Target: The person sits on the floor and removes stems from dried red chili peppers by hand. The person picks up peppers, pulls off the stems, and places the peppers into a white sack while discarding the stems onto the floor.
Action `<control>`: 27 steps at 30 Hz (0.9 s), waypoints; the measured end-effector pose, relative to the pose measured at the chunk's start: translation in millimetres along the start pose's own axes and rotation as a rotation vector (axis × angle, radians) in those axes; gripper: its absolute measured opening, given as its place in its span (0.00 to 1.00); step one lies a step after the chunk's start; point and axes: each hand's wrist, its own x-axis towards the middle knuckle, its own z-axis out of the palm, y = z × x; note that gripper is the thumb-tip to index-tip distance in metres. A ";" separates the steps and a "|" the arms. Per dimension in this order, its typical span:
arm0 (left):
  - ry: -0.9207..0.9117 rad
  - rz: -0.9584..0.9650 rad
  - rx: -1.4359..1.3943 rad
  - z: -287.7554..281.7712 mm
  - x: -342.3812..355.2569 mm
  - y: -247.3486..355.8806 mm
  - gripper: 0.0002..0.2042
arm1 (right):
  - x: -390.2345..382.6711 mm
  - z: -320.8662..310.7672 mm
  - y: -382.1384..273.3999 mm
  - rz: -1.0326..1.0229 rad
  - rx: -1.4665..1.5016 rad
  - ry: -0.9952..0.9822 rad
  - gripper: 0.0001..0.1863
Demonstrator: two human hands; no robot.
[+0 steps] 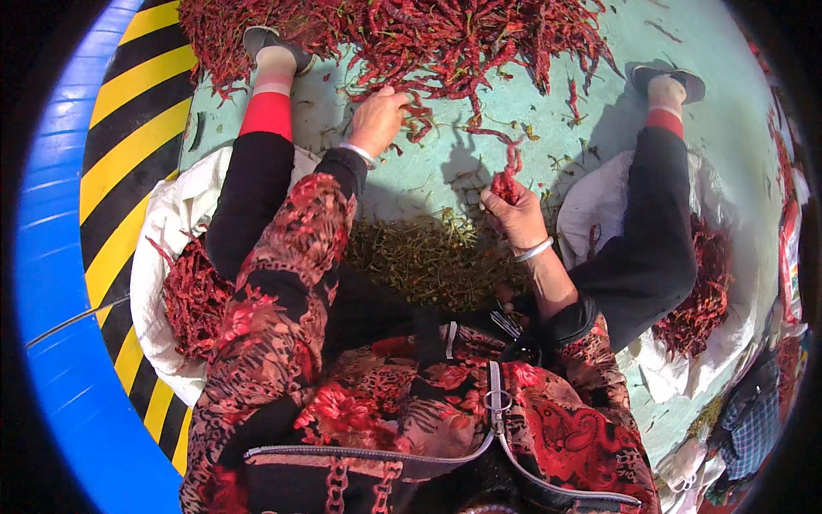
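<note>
My right hand (519,219) is closed round a small bunch of dried red chilies (507,184), and one wrinkled chili sticks up beyond the fingers. My left hand (378,122) reaches farther forward, its fingers bent together at a dried chili (419,118) beside the near edge of the big heap; the fingertips are partly hidden. Ahead of both hands spreads the heap of dried red chilies (462,38). Between my legs, below the hands, lies a pile of greenish-brown chili stems (428,257).
White sacks holding dried chilies lie by my left leg (158,283) and right leg (664,373). A few loose chilies and stem bits dot the pale green floor (411,180). Yellow-and-black stripes (128,128) and a blue surface (51,257) run along the left. Dark checked cloth (753,420) sits at lower right.
</note>
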 end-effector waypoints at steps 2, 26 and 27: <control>0.070 -0.017 -0.163 -9.8 -7.7 36.3 0.09 | -1.1 -4.7 2.9 -0.063 -0.031 0.014 0.09; -0.350 -0.137 -0.909 -22.1 -127.1 127.9 0.06 | -27.7 21.6 3.4 -0.432 -0.265 0.021 0.09; -0.353 -0.162 -0.946 -23.9 -127.7 126.8 0.07 | -28.8 23.3 1.6 -0.492 -0.340 0.030 0.09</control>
